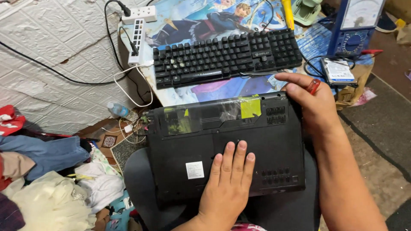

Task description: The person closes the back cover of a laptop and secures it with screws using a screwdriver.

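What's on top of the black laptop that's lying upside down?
On the laptop are a left hand pressed flat, a white sticker and taped yellow-green patches. The panel beneath the palm is hidden.

Black keyboard (227, 55) lies on low table (239, 87) with cartoon-print cover. White power strips (138, 30) just left of keyboard, at table's corner. Blue multimeter (357, 25) right of keyboard, bare hard drive (337, 70) below meter. Small plastic bottle (118, 110) on floor left of table. Clothes pile (51, 179) far lower left of keyboard.
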